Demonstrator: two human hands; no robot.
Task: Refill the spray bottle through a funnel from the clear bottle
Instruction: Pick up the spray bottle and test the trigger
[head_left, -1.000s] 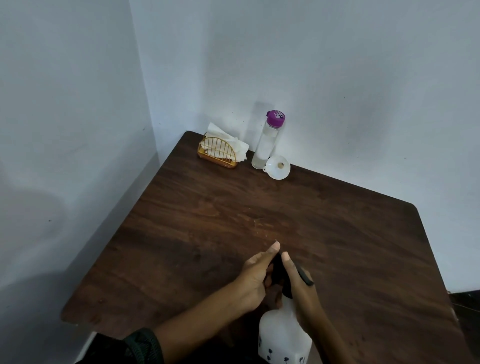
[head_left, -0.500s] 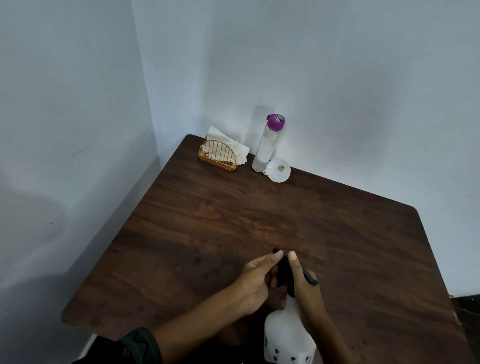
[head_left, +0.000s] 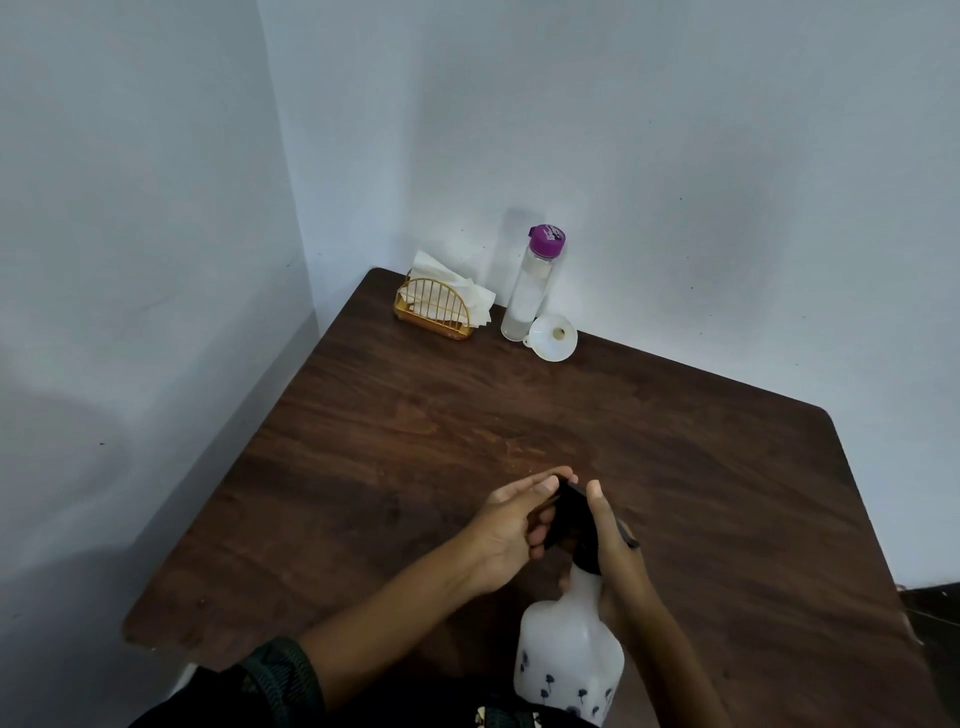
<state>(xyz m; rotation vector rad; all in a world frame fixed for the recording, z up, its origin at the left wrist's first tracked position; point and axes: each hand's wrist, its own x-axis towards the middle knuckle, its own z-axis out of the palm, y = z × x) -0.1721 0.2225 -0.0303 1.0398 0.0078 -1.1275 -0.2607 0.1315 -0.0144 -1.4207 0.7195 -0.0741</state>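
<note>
A white spray bottle (head_left: 569, 649) with dark flower prints stands at the near edge of the dark wooden table (head_left: 415, 426). Its black spray head (head_left: 571, 512) is gripped from both sides: my left hand (head_left: 511, 530) wraps its left side, my right hand (head_left: 613, 551) holds the right side and neck. A tall clear bottle (head_left: 530, 291) with a purple cap stands upright at the far wall. A white funnel (head_left: 553, 338) lies on its side right beside that bottle's base.
A gold wire napkin holder (head_left: 434, 312) with white napkins sits in the far left corner of the table. Walls close in at the left and back. The table's right edge shows at about (head_left: 857, 493).
Both hands stay on the black spray head; my left fingers have curled further around it. The view has shifted slightly.
</note>
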